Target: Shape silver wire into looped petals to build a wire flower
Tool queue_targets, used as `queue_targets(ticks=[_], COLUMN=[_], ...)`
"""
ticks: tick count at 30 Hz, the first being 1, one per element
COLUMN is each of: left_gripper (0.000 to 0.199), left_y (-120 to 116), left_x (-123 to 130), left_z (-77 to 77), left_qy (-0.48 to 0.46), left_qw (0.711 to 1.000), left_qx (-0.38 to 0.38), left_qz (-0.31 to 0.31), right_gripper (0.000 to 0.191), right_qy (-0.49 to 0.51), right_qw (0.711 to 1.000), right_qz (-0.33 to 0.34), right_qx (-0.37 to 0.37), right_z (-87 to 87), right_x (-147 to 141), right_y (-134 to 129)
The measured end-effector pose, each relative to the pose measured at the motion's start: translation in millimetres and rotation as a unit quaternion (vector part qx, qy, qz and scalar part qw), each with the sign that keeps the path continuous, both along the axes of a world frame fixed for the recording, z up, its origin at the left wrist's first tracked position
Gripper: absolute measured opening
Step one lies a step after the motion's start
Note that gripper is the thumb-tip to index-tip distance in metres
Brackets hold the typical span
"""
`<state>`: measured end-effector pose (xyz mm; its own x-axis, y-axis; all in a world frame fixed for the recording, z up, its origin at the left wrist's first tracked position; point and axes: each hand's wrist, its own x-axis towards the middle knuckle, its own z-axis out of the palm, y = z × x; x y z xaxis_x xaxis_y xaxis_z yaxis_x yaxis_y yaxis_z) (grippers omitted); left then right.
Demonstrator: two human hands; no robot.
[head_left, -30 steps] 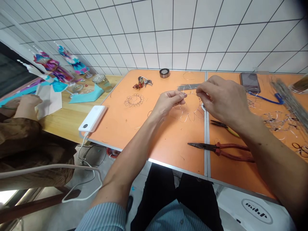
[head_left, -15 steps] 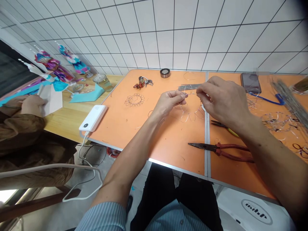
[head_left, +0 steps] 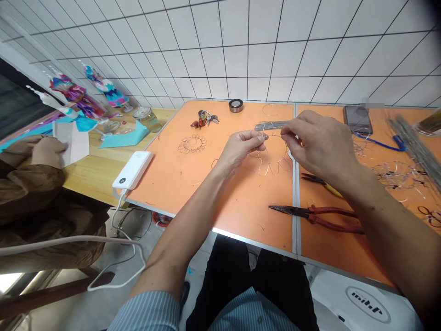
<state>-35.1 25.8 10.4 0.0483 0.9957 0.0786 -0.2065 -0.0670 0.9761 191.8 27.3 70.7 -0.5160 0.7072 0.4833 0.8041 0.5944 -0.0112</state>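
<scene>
Wire ring | thin, silvery | petal-like loops along lower edge

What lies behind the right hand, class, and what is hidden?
The left end of a wire bundle shows on the orange table, disappearing behind the right hand. Its other end, and anything else the hand covers, cannot be seen.
</scene>
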Motion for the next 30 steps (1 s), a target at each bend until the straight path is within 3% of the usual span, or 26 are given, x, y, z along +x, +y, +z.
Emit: queue_targets(ticks=[18, 25, 30], left_gripper=[0.016, 0.015, 0.017], left_y=[-2.0, -2.0, -1.8], left_x=[1.2, 0.8, 0.7], left_z=[3.3, 3.4, 2.9], left_qy=[0.001, 0.000, -0.005], left_qw=[1.000, 1.000, 1.000], left_qx=[-0.012, -0.010, 0.001], left_qz=[0.013, 0.009, 0.005], right_gripper=[0.049, 0.044, 0.047], right_qy=[-0.025, -0.020, -0.029], right_qw=[1.000, 0.999, 0.999], right_qz=[-0.012, -0.008, -0.003], right_qx=[0.008, 0.047, 0.026], right_z=[2.7, -1.1, -0.3], right_x=[-3.5, -2.7, -4.0], right_y=[-6.4, -1.8, -2.6])
